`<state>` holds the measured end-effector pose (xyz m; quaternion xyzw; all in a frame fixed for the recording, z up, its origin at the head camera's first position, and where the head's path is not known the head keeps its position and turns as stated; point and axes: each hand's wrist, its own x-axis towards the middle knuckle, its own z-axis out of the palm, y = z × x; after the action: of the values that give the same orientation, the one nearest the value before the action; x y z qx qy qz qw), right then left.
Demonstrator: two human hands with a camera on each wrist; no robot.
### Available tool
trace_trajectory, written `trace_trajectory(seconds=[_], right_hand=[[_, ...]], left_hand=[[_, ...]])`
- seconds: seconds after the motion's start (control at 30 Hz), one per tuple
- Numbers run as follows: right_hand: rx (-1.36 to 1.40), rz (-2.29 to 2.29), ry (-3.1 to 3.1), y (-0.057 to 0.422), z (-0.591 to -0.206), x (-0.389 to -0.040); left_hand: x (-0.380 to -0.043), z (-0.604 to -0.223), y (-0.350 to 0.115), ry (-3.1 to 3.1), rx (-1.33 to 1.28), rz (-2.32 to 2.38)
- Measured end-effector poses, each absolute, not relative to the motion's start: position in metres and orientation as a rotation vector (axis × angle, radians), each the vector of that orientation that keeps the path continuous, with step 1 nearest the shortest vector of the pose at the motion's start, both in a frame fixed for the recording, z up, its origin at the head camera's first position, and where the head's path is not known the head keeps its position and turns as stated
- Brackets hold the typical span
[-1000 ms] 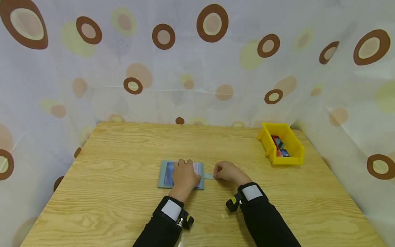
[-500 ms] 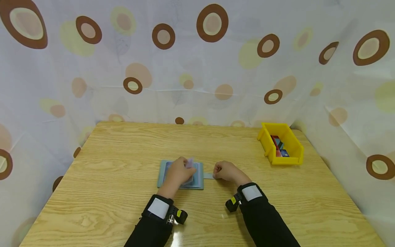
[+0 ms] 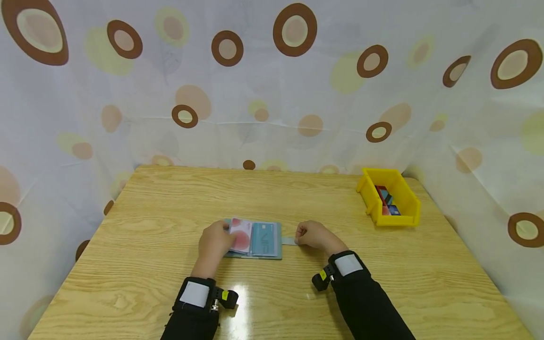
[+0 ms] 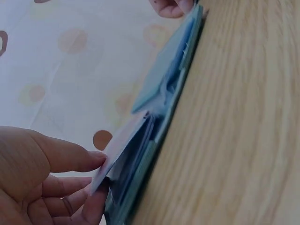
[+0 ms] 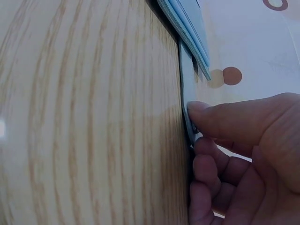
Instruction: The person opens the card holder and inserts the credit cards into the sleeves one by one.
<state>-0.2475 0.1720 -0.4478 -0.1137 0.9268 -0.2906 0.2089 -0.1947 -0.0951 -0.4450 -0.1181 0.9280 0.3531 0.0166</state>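
A light blue-green card holder (image 3: pixel 278 255) lies opened flat on the table, its clear sleeves spread to both sides. In the sleeve on the left shows a white card with pink circles (image 3: pixel 241 238); on the right, a blue card lettered "VIP" (image 3: pixel 263 238). My left hand (image 3: pixel 213 243) pinches the pink-circled sleeve page between thumb and fingers at its outer edge, and the left wrist view shows that page tilted above the cover. Off the holder's right side runs a narrow strap (image 5: pixel 187 89), its end pinched by the thumb and fingers of my right hand (image 3: pixel 316 236).
At the table's back right stands a yellow bin (image 3: pixel 410 203) with several cards (image 3: pixel 386 198) inside. A patterned curtain (image 3: pixel 272 85) hangs behind the wooden table (image 3: pixel 140 264) and along both its sides.
The left hand has moved left across the holder, turning a sleeve page over with it. The pink-circled and VIP cards now show. The right hand stays on the strap.
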Motion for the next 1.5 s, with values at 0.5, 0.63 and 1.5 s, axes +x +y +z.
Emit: trace_trajectory(seconds=[0.5, 0.63, 1.5], right_hand=[[-0.316, -0.804, 2.582, 0.172, -0.448, -0.247], [-0.324, -0.816, 2.583, 0.171, -0.448, -0.246], [-0.286, -0.807, 2.596, 0.172, -0.449, -0.247]], left_hand=[[-0.199, -0.444, -0.057, 3.011, -0.176, 1.015], [-0.202, -0.447, -0.032, 3.007, -0.072, 0.949], [-0.204, -0.435, -0.049, 2.726, -0.080, 1.347]])
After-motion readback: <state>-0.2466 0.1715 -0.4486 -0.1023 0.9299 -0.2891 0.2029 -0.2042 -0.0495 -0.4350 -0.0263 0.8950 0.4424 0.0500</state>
